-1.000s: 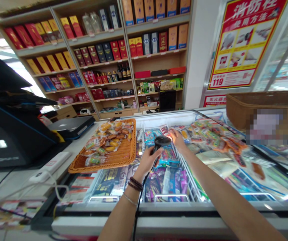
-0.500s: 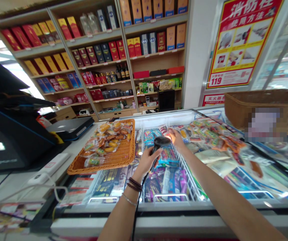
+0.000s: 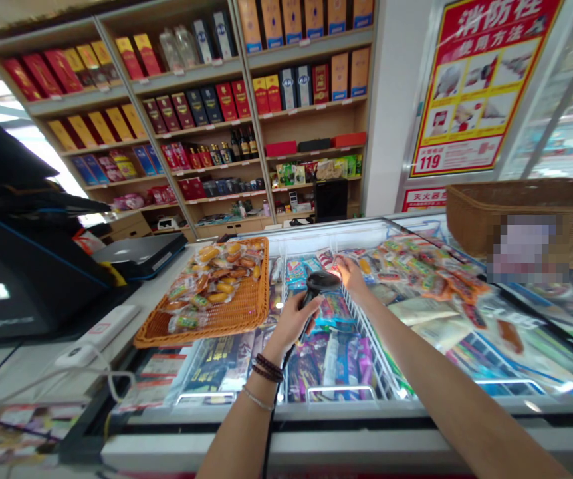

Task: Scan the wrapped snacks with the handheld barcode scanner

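My left hand [image 3: 292, 322] is wrapped round the handle of a black barcode scanner [image 3: 323, 281], its cable running down along my wrist. The scanner head points towards my right hand [image 3: 350, 277], and a bright glow falls on those fingertips. The fingers of my right hand are pinched together. Whatever they hold is mostly hidden behind the scanner head and the glare. Both hands are above a white wire basket [image 3: 366, 332] inside the chest freezer [image 3: 316, 426]. Blue packets [image 3: 335, 311] and purple packets [image 3: 302, 369] lie in it below my hands.
An orange wicker tray [image 3: 239, 321] with wrapped snacks sits at the left, beside a flat black scale [image 3: 141, 251]. A dark checkout machine [image 3: 22, 266] stands further left. Several packaged foods [image 3: 411, 263] fill the freezer's right side. A brown basket [image 3: 470, 213] stands at the right.
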The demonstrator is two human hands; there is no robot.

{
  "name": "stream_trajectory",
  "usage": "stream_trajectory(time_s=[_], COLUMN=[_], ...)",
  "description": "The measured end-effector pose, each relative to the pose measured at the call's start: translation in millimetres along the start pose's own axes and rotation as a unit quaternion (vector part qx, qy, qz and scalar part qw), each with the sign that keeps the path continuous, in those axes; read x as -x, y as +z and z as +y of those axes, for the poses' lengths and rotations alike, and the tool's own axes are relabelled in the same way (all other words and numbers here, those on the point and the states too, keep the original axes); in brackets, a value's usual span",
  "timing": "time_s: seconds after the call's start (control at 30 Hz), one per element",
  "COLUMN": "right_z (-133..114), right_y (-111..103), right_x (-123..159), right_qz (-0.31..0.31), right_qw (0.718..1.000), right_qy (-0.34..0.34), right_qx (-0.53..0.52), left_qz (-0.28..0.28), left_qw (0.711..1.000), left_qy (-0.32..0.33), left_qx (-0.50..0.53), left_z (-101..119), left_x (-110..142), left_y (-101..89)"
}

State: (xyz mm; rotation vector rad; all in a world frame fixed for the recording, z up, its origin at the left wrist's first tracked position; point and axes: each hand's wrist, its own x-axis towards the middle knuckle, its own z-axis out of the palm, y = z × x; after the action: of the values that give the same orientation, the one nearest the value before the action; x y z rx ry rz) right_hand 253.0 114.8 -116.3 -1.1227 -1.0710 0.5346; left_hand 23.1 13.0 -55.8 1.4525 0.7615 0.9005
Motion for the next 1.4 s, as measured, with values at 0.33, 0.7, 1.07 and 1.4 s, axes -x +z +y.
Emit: stream_trajectory(time_s=[0.33,0.7,1.07,1.4], right_z=[0.7,-24.6,-56.3,-114.6], right_y=[-0.8,-64.4,-29.8,226.5], right_x=[1.4,-34.0,-62.1,28.3], right_qz=[0.0,0.01,-0.003,-0.344], right_qw=[1.0,0.959,0.857,0.844], right_qy=[-0.009,-0.097,-0.288,-0.266], right_qx=[0.028,0.268,0.428,0.312], left_qz=[-0.002,0.02,0.145,0.368], left_qw=[1.0,0.993,0.971,0.919], left_qy=[-0.004,0.017,0.076,0.097], left_qx=[0.0,0.117,0.175,0.104], left_z=[2.4,6.9,52.6,66.1], left_x=[1.4,-22.6,-7.6,71.3], left_y=[0.4,33.7,-19.5,-161.1])
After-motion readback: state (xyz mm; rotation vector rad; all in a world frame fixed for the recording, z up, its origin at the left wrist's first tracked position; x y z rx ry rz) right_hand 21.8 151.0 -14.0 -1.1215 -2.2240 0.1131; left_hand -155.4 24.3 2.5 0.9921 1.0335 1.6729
